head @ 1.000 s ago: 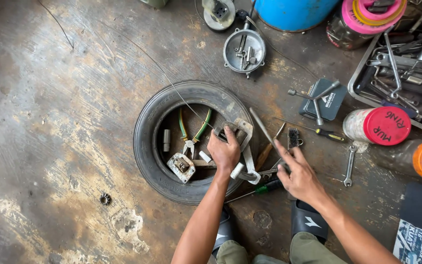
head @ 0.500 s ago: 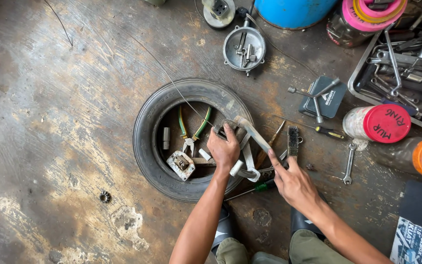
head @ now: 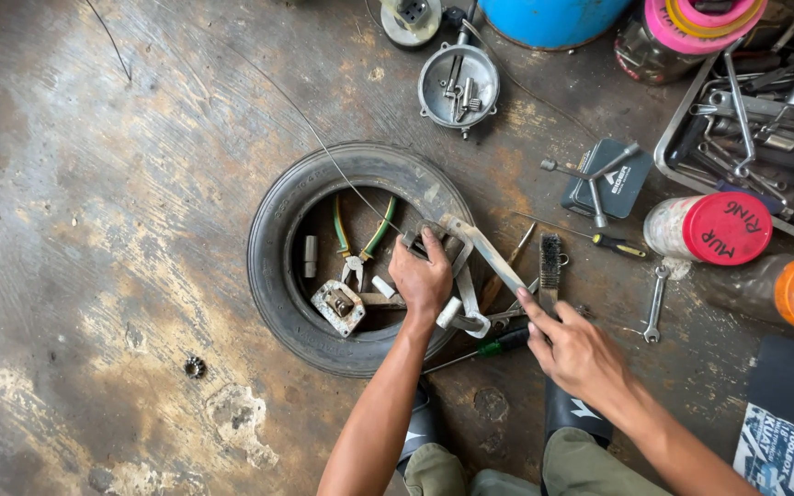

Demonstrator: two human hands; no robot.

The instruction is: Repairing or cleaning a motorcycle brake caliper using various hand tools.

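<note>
**Bracing a metal part on the tyre**

My left hand [head: 423, 276] clamps a grey metal bracket [head: 459, 276] against the small tyre [head: 279, 276], which serves as a rest. My right hand [head: 576, 354] grips a flat steel bar [head: 489, 253], levering at it. Green pliers [head: 360, 241] lie inside; a tool tray [head: 668, 161] sits within reach.

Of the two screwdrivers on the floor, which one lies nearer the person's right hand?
The green-handled screwdriver, lying just left of the right hand by the tire. The yellow-and-black-handled screwdriver lies farther up, beside the red-lidded jar.
</note>
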